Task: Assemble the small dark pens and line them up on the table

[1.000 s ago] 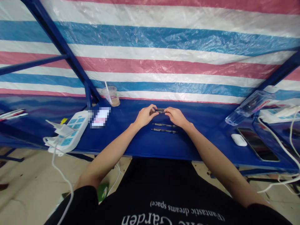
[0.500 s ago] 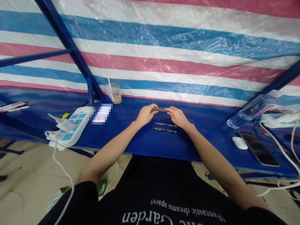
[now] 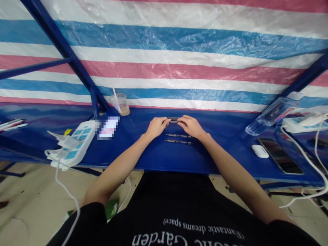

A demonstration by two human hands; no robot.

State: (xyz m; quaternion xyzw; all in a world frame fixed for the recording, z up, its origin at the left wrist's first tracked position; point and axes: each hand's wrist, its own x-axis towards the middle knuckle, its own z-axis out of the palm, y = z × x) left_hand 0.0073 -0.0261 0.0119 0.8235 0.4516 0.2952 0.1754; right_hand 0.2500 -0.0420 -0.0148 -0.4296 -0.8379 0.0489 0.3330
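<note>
Between my two hands, near the middle of the blue table point(image 3: 153, 157), a dark pen point(image 3: 174, 120) lies crosswise. My left hand point(image 3: 156, 127) pinches its left end, and the fingers of my right hand point(image 3: 190, 125) are closed on its right end. The fingertips cover both ends, and a second pen may be beside it, too small to tell. Just nearer to me, two more dark pens lie side by side on the table: the upper pen point(image 3: 178, 135) and the lower pen point(image 3: 178, 141), both roughly parallel to the held one.
A plastic cup with a straw point(image 3: 123, 105), a blurred phone point(image 3: 109, 127) and a white power strip point(image 3: 79, 140) are on the left. On the right are a clear bottle point(image 3: 271, 114), a white case point(image 3: 260, 151), a dark phone point(image 3: 280, 156) and another power strip point(image 3: 294, 125) with cables.
The view has shifted slightly, so the table items appear a little to the left. Both hands stay at the held pen, with small changes in how the fingers sit on it.
</note>
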